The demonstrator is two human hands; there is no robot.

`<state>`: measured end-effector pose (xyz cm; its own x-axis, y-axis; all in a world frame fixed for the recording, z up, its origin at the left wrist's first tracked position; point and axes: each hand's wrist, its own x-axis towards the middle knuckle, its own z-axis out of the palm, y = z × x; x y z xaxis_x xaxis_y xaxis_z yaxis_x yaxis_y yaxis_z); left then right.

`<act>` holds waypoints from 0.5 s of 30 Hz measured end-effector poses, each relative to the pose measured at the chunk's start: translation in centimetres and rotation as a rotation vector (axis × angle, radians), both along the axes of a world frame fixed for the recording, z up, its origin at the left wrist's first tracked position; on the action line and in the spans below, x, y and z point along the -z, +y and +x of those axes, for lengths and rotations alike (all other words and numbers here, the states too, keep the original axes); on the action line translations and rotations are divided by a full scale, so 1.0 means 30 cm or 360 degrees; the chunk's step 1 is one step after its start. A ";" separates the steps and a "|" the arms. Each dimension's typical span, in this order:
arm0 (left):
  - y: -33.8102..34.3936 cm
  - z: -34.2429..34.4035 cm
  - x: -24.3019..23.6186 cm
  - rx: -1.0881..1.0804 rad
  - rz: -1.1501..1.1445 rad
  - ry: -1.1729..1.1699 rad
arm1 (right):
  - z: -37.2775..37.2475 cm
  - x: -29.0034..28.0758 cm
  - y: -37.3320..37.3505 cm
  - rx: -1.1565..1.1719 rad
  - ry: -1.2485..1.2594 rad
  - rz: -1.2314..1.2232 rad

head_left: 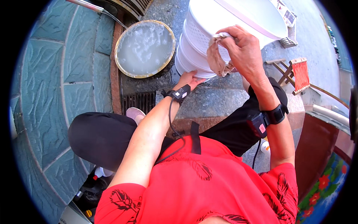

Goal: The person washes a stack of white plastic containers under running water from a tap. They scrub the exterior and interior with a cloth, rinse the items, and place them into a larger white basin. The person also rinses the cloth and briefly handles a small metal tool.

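Observation:
A tall white plastic rack, with stacked tiers and perforated walls, leans at the top centre. My left hand grips it by the lower edge, the fingertips partly hidden against the rim. Higher up and to the right, my right hand is closed on a crumpled, damp-looking beige cloth. The cloth hangs in front of the rack's side; whether it touches the plastic I cannot tell. Left of the rack stands a round bucket with a yellowish rim, full of cloudy, sudsy water.
A drain grate lies below the bucket. At the right stands a folding stool with a red woven seat. A grey crate sits behind the rack. Blue-green stone tiles cover the left side. A white bottle is near my right arm.

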<state>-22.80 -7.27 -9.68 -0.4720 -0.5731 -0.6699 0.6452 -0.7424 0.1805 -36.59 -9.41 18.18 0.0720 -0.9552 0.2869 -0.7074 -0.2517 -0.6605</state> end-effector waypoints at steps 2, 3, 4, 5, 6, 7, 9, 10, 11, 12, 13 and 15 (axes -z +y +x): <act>-0.010 0.000 -0.008 -0.0065 -0.0047 0.0027 | 0.002 -0.024 0.016 0.0021 0.0019 0.0026; -0.025 0.003 0.001 -0.0087 -0.0056 0.0050 | 0.007 -0.038 0.025 0.0027 0.0027 0.0041; -0.037 0.005 0.008 -0.0108 -0.0065 0.0073 | 0.016 -0.049 0.029 0.0018 0.0005 -0.0013; -0.044 -0.011 -0.005 -0.0100 -0.0067 0.0089 | 0.022 -0.059 0.036 0.0022 -0.0010 -0.0063; -0.051 -0.036 -0.019 -0.0092 -0.0070 0.0105 | 0.029 -0.070 0.039 0.0026 -0.0025 -0.0114; -0.054 -0.058 -0.034 -0.0086 -0.0073 0.0120 | 0.034 -0.086 0.038 -0.0007 0.0030 -0.0163; -0.053 -0.091 -0.058 -0.0105 -0.0093 0.0175 | 0.045 -0.131 0.028 -0.0075 0.0143 -0.0267; -0.052 -0.101 -0.069 -0.0116 -0.0104 0.0202 | 0.050 -0.148 0.024 -0.0061 0.0140 -0.0291; -0.049 -0.106 -0.115 -0.0150 -0.0183 0.0201 | 0.052 -0.163 0.018 -0.0049 0.0138 -0.0317; -0.056 -0.108 -0.116 -0.0136 -0.0184 0.0227 | 0.055 -0.171 0.013 -0.0038 0.0137 -0.0343; -0.067 -0.109 -0.122 -0.0123 -0.0184 0.0254 | 0.044 -0.172 0.003 0.0012 0.0135 -0.0323; -0.086 -0.090 -0.108 -0.0105 -0.0164 0.0277 | 0.037 -0.163 -0.017 0.0010 0.0116 -0.0316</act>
